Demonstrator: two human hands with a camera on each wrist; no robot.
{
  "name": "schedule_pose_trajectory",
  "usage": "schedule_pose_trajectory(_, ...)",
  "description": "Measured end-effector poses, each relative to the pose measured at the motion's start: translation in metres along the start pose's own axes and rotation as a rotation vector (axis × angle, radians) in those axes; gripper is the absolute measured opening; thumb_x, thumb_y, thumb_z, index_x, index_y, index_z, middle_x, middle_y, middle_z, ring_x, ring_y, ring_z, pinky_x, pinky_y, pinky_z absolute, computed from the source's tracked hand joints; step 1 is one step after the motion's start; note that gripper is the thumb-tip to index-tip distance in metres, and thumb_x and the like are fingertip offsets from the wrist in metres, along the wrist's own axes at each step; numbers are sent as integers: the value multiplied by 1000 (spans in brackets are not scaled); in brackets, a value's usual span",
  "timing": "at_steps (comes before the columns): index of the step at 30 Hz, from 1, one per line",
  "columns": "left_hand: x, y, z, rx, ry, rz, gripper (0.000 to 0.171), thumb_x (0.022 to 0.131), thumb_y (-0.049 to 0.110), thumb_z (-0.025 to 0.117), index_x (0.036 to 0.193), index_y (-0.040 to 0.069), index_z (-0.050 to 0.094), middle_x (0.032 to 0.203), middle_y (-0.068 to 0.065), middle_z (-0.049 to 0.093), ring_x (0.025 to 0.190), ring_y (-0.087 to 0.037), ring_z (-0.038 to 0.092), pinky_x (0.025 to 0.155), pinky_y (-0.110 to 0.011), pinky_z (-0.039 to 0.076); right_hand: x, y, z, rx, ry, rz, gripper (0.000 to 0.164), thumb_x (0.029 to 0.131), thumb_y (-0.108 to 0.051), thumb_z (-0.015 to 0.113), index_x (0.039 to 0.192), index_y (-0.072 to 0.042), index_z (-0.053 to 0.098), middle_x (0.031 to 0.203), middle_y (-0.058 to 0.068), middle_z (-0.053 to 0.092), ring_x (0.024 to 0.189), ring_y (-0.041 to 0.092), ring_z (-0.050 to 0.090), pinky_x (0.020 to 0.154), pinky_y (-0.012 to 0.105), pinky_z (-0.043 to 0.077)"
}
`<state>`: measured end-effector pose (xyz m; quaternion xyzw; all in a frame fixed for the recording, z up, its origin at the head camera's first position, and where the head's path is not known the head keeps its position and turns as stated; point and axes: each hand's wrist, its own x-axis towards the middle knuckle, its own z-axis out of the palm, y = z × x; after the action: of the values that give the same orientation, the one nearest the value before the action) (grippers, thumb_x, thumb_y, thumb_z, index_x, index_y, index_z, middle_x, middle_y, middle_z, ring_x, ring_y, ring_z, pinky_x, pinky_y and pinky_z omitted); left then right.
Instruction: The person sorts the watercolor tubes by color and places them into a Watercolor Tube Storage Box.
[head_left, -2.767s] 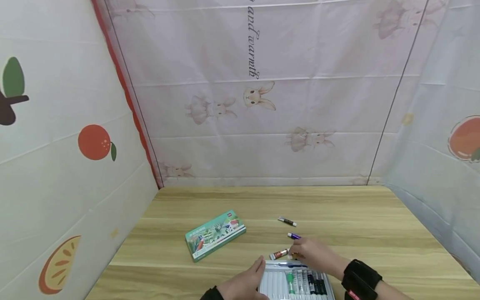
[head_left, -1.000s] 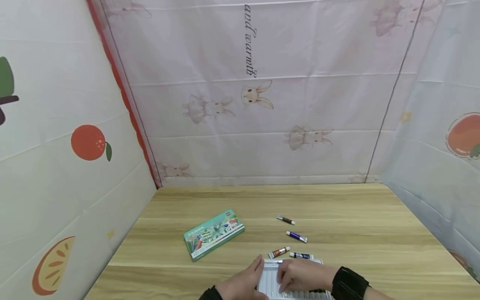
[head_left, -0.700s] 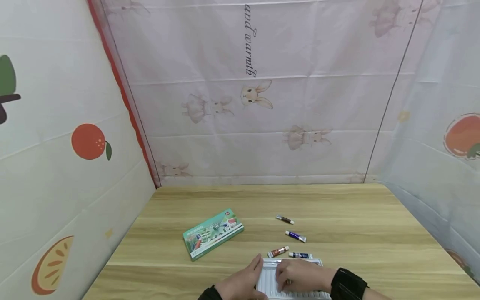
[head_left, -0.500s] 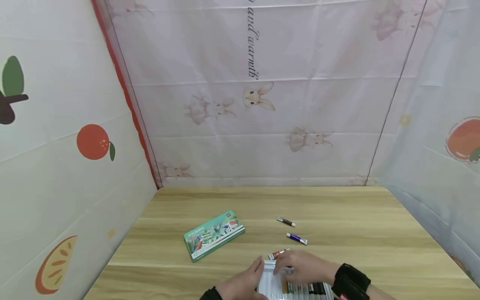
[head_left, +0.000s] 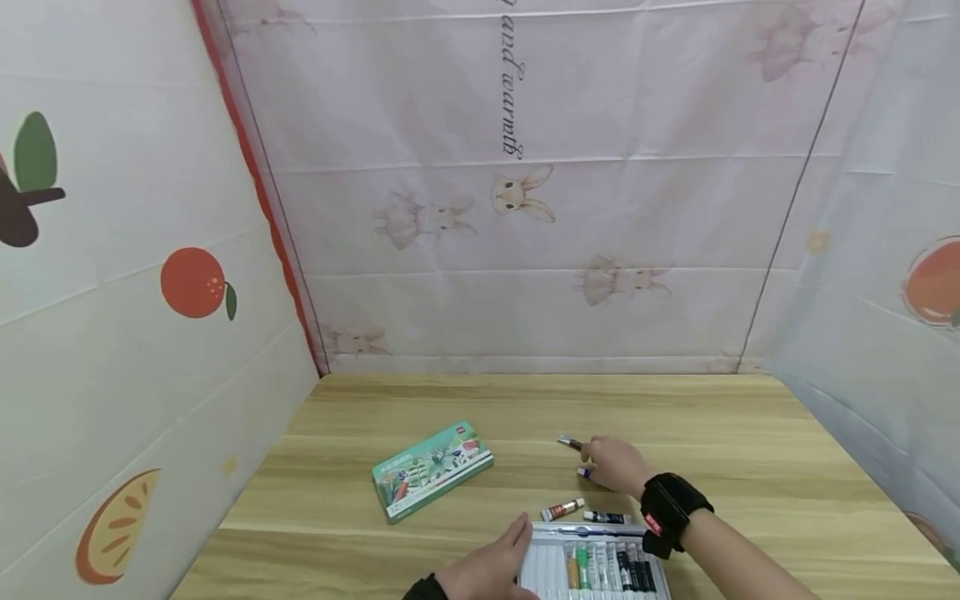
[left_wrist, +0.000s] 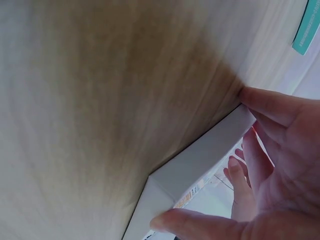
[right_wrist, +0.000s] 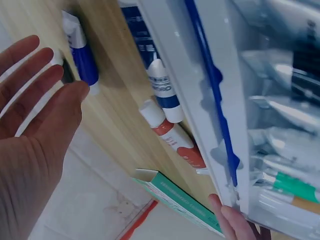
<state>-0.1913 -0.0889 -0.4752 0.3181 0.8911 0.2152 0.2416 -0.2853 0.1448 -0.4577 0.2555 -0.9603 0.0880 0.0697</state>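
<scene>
My left hand (head_left: 487, 567) grips the left side of a white paint tray (head_left: 543, 571), thumb at its near corner and fingers at the far one in the left wrist view. Ochre, green, silvery and black-labelled paint tubes fill its right slots; a blue paintbrush (right_wrist: 215, 90) lies along the back groove. My right hand (head_left: 618, 465) reaches past the tray, fingertips right at the end of a dark brown paint tube (head_left: 570, 442). Below those fingers lies a purple paint tube (right_wrist: 84, 57), partly hidden in the head view. In the right wrist view the fingers are extended and apart.
Behind the tray lie a reddish-brown paint tube (head_left: 562, 509) and a navy paint tube (head_left: 606, 517). A green printed box (head_left: 432, 471) rests further left on the wooden table (head_left: 337, 517). Printed cloth walls (head_left: 465, 317) enclose the table's back and sides.
An ochre tube now lies in the tray beside the green one. My right hand has left the tray and moved away to the far tubes. The left hand has stayed on the tray.
</scene>
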Motion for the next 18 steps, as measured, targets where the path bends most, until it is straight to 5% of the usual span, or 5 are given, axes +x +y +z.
schedule_pose_trajectory(8,1,3,-1,-12,-6,-13,83,75,44,56,134,0,18,138,-14,13,124,-18,18,94,-24,29,-2,0,7,58,-63,85,13,66,3,65,69,-9,60,66,-2,53,56,13,43,50,29,39)
schedule_pose_trajectory(18,-1,3,0,0,3,-12,84,75,45,56,134,-1,18,138,-14,13,124,-18,17,94,-24,29,-3,5,16,47,-18,60,14,67,3,65,70,-10,61,68,-1,55,58,12,45,54,29,41)
